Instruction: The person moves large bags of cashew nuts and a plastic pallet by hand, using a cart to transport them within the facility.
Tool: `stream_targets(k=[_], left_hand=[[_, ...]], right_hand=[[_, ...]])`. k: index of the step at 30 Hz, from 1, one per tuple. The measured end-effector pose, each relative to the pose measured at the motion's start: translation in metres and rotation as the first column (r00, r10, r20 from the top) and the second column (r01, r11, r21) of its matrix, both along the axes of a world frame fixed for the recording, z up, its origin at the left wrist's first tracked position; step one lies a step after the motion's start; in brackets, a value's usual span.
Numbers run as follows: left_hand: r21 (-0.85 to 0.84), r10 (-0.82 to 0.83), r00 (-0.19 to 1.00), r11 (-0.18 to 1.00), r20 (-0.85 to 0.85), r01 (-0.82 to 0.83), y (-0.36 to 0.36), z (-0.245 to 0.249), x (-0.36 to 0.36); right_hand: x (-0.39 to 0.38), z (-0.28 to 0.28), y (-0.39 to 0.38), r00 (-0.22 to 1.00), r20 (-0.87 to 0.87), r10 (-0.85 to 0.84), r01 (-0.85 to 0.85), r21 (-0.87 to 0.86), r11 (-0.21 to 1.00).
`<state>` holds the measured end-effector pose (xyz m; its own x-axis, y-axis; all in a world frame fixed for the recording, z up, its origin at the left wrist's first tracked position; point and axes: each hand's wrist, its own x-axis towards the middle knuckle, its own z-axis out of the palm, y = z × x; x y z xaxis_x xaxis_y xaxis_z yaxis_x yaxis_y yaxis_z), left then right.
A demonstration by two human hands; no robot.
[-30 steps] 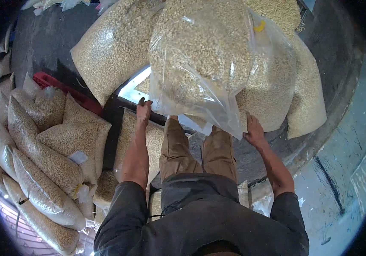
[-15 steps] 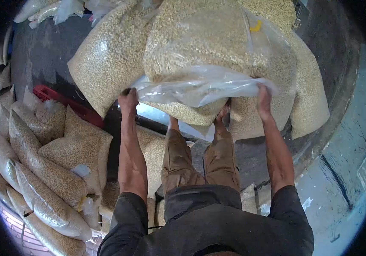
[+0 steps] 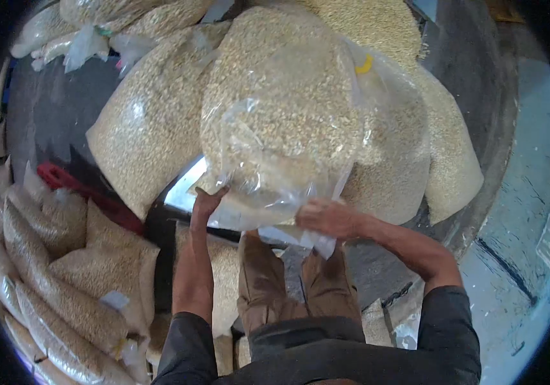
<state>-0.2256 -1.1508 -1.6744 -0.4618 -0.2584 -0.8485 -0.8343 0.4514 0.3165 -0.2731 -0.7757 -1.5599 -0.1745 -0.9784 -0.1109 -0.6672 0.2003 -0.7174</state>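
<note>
A large clear plastic bag [image 3: 281,96] full of pale, flaky pieces stands in front of me, its loose mouth folded toward my legs. At the left edge of that mouth is my left hand [image 3: 207,204], thumb and a finger spread apart, touching or almost touching the plastic. My right hand [image 3: 329,218], slightly blurred, is closed on the bag's loose plastic at the lower right. A crumpled end of the film [image 3: 323,245] hangs below it. What lies under the right fingers is hidden.
Filled bags stand close on the left [image 3: 153,115] and right [image 3: 387,154]. Loose pale pieces [image 3: 371,25] are heaped behind. A red plastic crate [image 3: 89,196] and stacked filled bags [image 3: 63,282] are at left. Dark floor [image 3: 50,109] borders a light-blue surface [image 3: 518,250] at right.
The bag's mouth, stretched between both hands before, now lies lower and looser. My right hand has swung inward to the left and down. My left hand has dropped lower, its fingers now spread.
</note>
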Motion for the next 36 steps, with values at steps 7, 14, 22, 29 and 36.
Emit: stream_targets(k=[7,14,22,29,36], left_hand=[[0.176,0.184,0.982,0.966,0.047,-0.190,0.044,-0.096,0.084],[0.279,-0.037,0.996,0.959,-0.078,0.057,-0.004,0.061,0.011],[0.469,0.209,0.962,0.877,-0.176,-0.105,0.073,0.298,0.015],[0.235,0.093,0.972,0.971,-0.216,-0.041,0.114,0.383,0.133],[0.236,-0.015,0.963,0.968,-0.270,0.081,0.129,0.403,0.083]], right_hand=[[0.049,-0.038,-0.010,0.940,0.338,0.039,-0.001,-0.112,0.994],[0.028,0.032,0.007,-0.356,0.839,-0.411,0.895,0.433,0.109],[0.094,0.194,0.063,-0.316,0.888,-0.333,0.948,0.279,-0.154],[0.212,0.226,0.094,-0.185,0.680,-0.710,0.978,0.195,-0.068],[0.147,0.290,0.112,0.061,0.731,-0.680,0.994,0.021,0.112]])
